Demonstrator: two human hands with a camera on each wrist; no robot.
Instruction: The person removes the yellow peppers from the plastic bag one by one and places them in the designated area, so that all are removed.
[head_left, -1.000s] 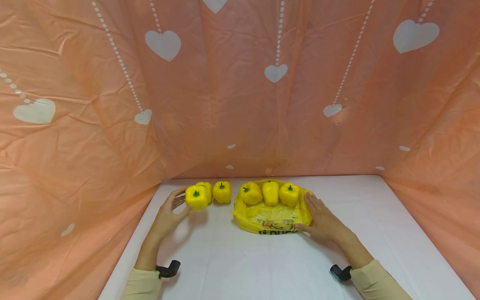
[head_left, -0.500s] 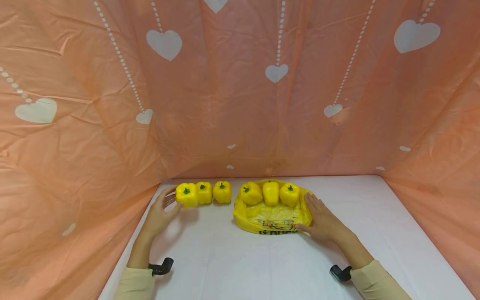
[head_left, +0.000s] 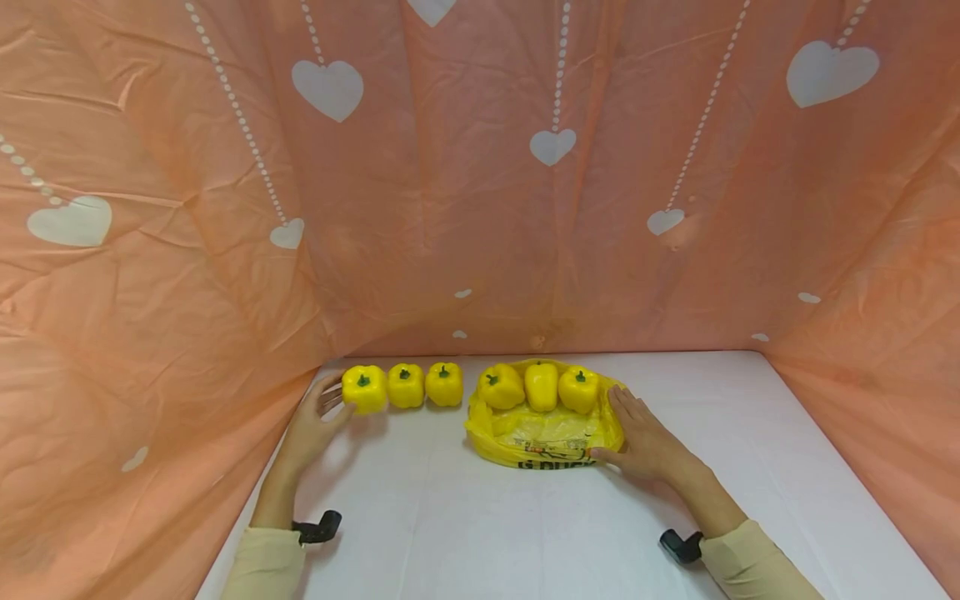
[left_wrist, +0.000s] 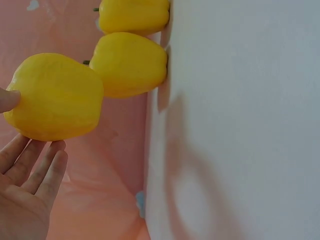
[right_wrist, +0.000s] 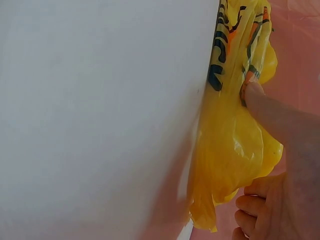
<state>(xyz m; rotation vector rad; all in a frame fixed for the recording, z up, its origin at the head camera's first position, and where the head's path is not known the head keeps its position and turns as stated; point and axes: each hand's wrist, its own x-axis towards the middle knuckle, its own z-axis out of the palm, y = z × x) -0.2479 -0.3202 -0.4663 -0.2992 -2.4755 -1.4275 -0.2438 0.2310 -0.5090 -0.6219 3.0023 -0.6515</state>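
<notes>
My left hand (head_left: 309,429) holds a yellow bell pepper (head_left: 365,389) between thumb and fingers, at the left end of a row. In the left wrist view, this held pepper (left_wrist: 57,97) hangs a little above the table, stem side turned away. Beside it, two more bell peppers (head_left: 407,386) (head_left: 445,384) stand upright on the table. A yellow plastic bag (head_left: 543,457) with dark lettering lies with its mouth spread; three bell peppers (head_left: 542,386) sit along its far side. At the bag's right side rests my right hand (head_left: 651,440), fingers straight, thumb touching the front rim (right_wrist: 253,85).
A white-covered table (head_left: 480,533) stretches under everything. Behind it and at both sides hangs an orange-pink curtain (head_left: 450,208) with white hearts. Black wrist cameras (head_left: 321,527) (head_left: 681,546) stick out from both wrists.
My left hand has moved left with its bell pepper, away from the middle pepper, which now shows fully. The right hand, the bag and the other peppers have stayed put.
</notes>
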